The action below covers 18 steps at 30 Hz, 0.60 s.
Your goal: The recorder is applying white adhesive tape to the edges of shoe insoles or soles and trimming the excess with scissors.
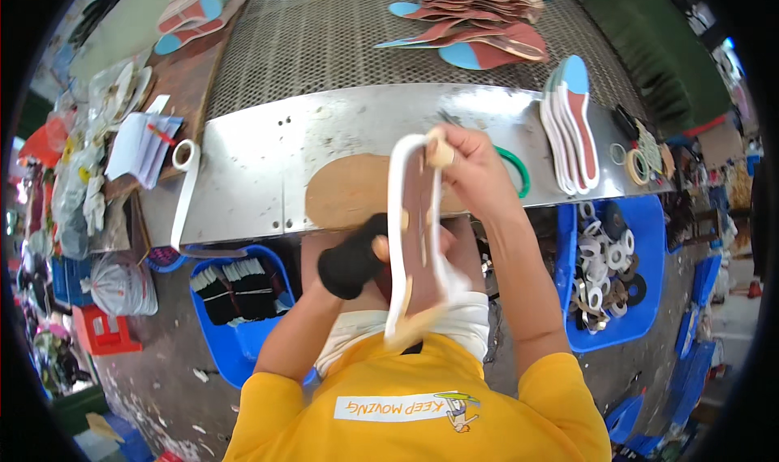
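White-edged insole (415, 243): held up over the lap, on the near side of the counter (243, 153), with the long axis running near to far and the brown face in view.
Right hand (475, 166): pinching the far end of the insole between thumb and fingers.
Left hand (353, 259): black-gloved, at the left edge of the insole, with fingers mostly hidden; cannot tell whether pinching or merely supporting.
Near end of insole: smeared by blur; judged liable to swing or fold, for want of a visible hold there.
Drop hazard: likely toward lap or floor rather than counter, from any slip of the right-hand pinch.
Tan patches (406, 291): on the insole; at risk of lifting or creasing under flexing or glove rub, if not firmly bonded.
Green ring (519, 174): just beside the right wrist; easily knocked by a sideways sweep.
White tape roll (185, 155): at left, with a loose tail over the counter's near edge; could snag on a forearm and unwind.
Insole stack (578, 121): at right on the counter, fanned; prone to sliding if bumped.
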{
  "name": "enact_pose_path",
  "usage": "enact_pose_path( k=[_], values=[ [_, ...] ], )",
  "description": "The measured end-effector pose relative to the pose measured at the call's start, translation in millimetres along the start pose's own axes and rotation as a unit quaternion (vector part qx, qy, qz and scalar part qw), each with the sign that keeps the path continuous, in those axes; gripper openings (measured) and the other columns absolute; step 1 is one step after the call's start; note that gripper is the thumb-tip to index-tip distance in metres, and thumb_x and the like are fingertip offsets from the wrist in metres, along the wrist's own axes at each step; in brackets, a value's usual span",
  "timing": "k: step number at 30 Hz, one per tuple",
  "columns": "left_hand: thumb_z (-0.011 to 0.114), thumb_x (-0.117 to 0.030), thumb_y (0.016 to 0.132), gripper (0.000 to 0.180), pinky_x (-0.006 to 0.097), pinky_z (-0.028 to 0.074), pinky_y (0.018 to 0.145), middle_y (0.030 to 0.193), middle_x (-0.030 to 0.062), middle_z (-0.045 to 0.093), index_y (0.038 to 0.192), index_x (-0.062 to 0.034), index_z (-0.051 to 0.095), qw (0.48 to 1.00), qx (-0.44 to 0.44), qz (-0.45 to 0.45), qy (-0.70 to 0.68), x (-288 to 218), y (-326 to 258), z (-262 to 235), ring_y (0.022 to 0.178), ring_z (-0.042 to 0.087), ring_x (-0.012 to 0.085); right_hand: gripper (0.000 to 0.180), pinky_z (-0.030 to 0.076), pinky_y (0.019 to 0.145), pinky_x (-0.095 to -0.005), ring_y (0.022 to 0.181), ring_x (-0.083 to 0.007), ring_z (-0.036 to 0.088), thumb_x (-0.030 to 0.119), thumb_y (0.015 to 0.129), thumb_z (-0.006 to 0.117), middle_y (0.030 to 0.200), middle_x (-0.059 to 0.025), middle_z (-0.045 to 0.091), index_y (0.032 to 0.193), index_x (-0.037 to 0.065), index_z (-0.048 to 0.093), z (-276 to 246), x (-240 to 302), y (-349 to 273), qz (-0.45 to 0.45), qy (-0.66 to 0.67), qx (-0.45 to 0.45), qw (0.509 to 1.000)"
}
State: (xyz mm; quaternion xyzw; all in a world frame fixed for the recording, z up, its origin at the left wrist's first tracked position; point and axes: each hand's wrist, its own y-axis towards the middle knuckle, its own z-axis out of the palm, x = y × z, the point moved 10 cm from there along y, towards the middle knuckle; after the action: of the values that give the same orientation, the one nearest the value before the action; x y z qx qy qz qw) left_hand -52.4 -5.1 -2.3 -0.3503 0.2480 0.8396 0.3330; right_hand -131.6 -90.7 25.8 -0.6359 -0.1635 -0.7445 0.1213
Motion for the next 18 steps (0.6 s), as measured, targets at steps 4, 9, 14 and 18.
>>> enact_pose_path(
  k=[4,9,14,18],
  values=[
    [0.06,-0.035,0.092,0.054,0.03,0.045,0.092,0.117,0.0083,0.061,0.13,0.0003,0.05,0.917,-0.265,0.022,0.296,-17,-14,-37,0.106,0.057,0.0144,0.021,0.035,0.046,-0.0199,0.055,-0.0003,0.048,0.022,0.092,0.061,0.068,0.0022,0.06,0.083,0.003,0.063,-30,23,-4,-0.007,-0.143,-0.147,0.979],
    [0.056,-0.016,0.094,0.039,0.026,0.045,0.087,0.113,0.0038,0.061,0.13,-0.001,0.051,0.915,-0.357,0.035,0.183,-20,-11,-56,0.1,0.055,0.0099,0.017,0.037,0.044,-0.019,0.05,-0.0039,0.053,0.019,0.087,0.066,0.063,0.001,0.061,0.081,0.004,0.064,-6,-15,-44,0.062,-0.007,-0.176,0.982],
    [0.056,-0.014,0.094,0.041,0.027,0.046,0.087,0.115,0.0037,0.061,0.133,-0.0013,0.049,0.923,-0.318,0.041,0.213,-16,-16,-57,0.101,0.055,0.01,0.012,0.04,0.048,-0.0188,0.054,-0.005,0.055,0.015,0.084,0.07,0.065,-0.0005,0.063,0.082,0.003,0.067,-8,-31,-52,0.098,-0.035,-0.174,0.979],
    [0.061,-0.013,0.091,0.046,0.025,0.047,0.083,0.112,0.0052,0.063,0.133,-0.0002,0.048,0.931,-0.319,-0.024,0.176,-11,-20,-55,0.097,0.057,0.0091,0.012,0.042,0.051,-0.0183,0.058,-0.0058,0.058,0.015,0.087,0.067,0.072,-0.001,0.065,0.088,0.003,0.067,-49,-19,-24,0.009,0.007,-0.226,0.974]
  ],
)
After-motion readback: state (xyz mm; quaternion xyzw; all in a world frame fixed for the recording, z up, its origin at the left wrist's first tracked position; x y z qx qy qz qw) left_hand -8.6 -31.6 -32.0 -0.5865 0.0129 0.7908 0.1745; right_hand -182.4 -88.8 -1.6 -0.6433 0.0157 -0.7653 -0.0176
